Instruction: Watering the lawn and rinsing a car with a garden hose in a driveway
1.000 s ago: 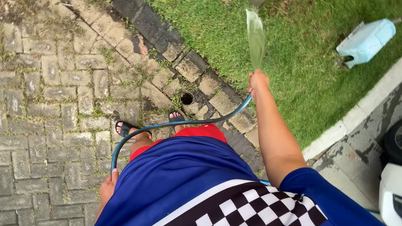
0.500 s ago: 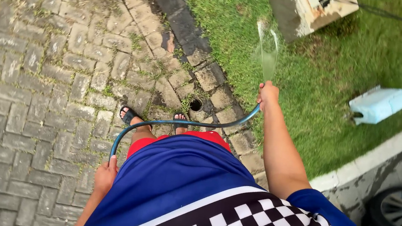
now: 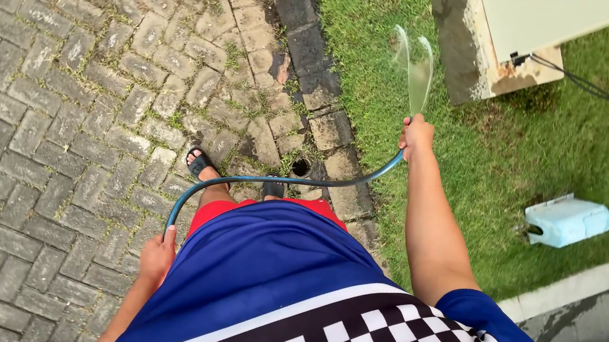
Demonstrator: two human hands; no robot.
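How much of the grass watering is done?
Done: can't tell, no patch of grass looks clearly wet. In hand: the right hand grips the hose end and fans water over the grass; the left hand holds the hose lower down. Left: the grass around the pale blue container is not under the spray.

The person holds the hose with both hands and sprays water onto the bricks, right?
Not quite. In the head view both hands, right hand and left hand, do hold the hose, but the water sprays onto the grass, not the bricks.
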